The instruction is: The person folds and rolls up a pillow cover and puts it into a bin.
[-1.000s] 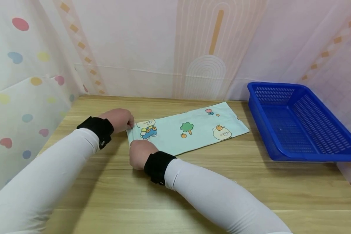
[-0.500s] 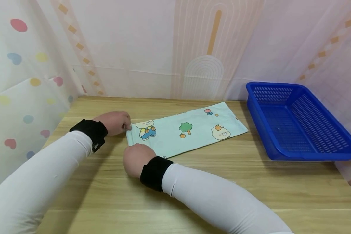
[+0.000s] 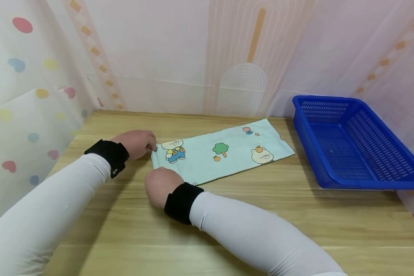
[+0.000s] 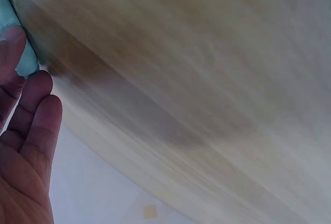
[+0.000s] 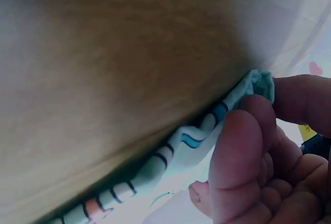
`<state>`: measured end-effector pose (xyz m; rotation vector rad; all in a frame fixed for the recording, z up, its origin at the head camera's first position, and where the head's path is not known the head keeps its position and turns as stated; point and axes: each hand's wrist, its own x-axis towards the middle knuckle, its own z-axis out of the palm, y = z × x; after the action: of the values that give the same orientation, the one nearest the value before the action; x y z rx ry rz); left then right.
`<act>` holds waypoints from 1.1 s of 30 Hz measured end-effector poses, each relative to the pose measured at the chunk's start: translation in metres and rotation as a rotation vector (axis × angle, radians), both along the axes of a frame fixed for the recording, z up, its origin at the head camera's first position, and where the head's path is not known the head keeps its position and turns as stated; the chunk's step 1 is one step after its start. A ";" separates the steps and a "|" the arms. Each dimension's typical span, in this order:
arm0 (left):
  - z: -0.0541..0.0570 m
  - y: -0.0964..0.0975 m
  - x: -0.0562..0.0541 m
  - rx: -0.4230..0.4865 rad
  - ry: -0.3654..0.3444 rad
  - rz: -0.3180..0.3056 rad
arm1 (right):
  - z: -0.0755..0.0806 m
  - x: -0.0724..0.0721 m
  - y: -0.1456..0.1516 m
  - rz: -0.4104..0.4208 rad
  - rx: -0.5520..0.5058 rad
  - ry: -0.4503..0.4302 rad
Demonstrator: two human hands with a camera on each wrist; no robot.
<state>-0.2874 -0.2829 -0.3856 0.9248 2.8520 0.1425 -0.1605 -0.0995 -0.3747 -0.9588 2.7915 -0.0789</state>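
Observation:
A pale mint cloth (image 3: pixel 207 157) printed with cartoon bears, a tree and oranges lies flat and slanted across the table in the head view. My left hand (image 3: pixel 138 143) pinches its far left corner. In the left wrist view, that corner (image 4: pixel 27 61) sits between thumb and fingers. At the near left corner, my right hand (image 3: pixel 163 186) grips the cloth, its fingers mostly hidden under the back of the hand. The right wrist view shows the bunched edge (image 5: pixel 194 141) pinched between right thumb and fingers. The cloth's right end lies untouched.
A blue plastic basket (image 3: pixel 358 180) with slotted walls stands on the right side of the wooden table (image 3: pixel 141 237), a little beyond the cloth's right end. Behind the table hangs a patterned curtain (image 3: pixel 158 57), with a dotted one (image 3: pixel 27 115) along the left.
My right hand has shifted slightly left and toward me, keeping hold of the near corner. The left hand has moved a little left. The rest of the cloth has stayed almost in place.

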 end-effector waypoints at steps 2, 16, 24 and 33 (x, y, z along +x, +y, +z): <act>0.001 0.000 0.001 -0.004 0.001 0.003 | 0.000 -0.001 0.000 -0.006 -0.008 -0.015; 0.008 0.006 0.002 -0.017 -0.026 0.020 | 0.005 -0.008 0.007 -0.121 -0.074 -0.233; 0.015 0.019 -0.005 -0.108 -0.090 0.049 | 0.003 -0.017 0.012 -0.143 -0.098 -0.297; 0.021 0.041 -0.016 -0.259 -0.157 0.119 | 0.005 -0.025 0.017 -0.180 -0.102 -0.374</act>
<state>-0.3030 -0.2423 -0.3641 0.6631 2.6962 -0.1330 -0.1851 -0.0830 -0.3698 -0.6314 2.5342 -0.3873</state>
